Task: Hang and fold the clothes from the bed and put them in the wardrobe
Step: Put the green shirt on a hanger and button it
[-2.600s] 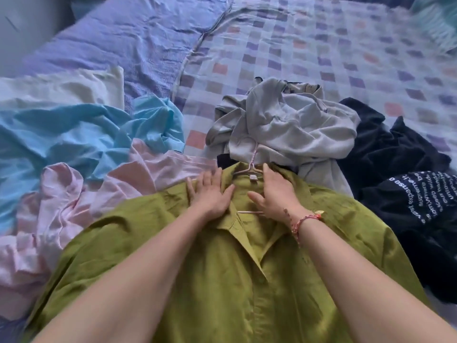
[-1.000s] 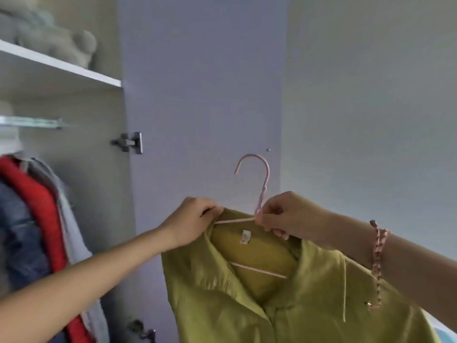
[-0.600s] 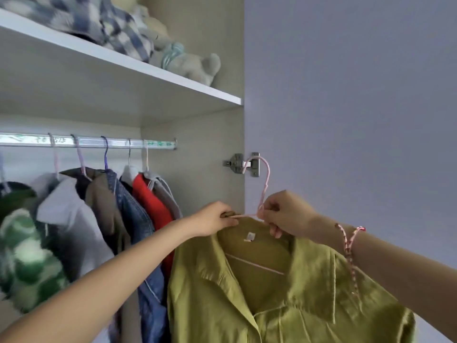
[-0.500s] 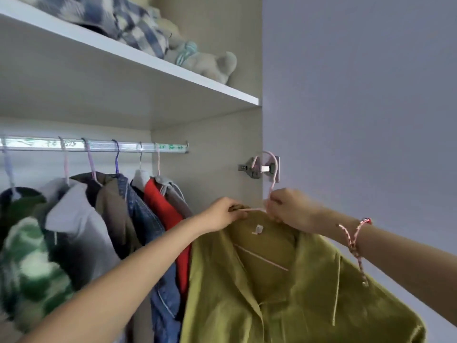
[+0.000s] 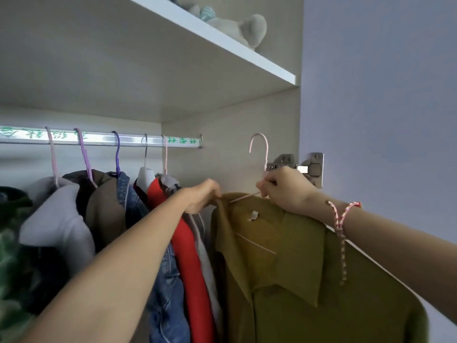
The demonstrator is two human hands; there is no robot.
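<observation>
Wardrobe [image 5: 235,134] interior, pale wood-grain walls; lilac door [image 5: 383,95] standing open at right on a metal hinge [image 5: 296,167].

Upper shelf [image 5: 222,38]: white board, with a grey plush toy [image 5: 237,26] lying at its right end.

Rail [image 5: 99,139]: silver bar under the shelf, green lettering along it. Five hangers hooked over it, carrying from left to right a white hooded top [image 5: 59,219], a brown garment [image 5: 103,211], a denim jacket [image 5: 163,280], a red garment [image 5: 190,256] and a grey garment [image 5: 168,181], all pressed close. Green-and-white fleece [image 5: 10,243] at the far-left edge, its hanger out of view.

Olive-green shirt [image 5: 309,280]: collared, on a pink wire hanger [image 5: 264,154], held up at the right of the hung row, its left shoulder just beside the grey and red garments. Hook upright and off the rail, past the rail's right end, in front of the side wall and just left of the hinge. White label shows inside the collar.

Left hand [image 5: 201,196]: pinches the shirt's left shoulder where the hanger's arm enters the cloth.

Right hand [image 5: 286,189]: fingers curled round the hanger's neck below the hook. Red-and-white cord bracelet [image 5: 340,219] on the wrist, its tail dangling over the shirt.
</observation>
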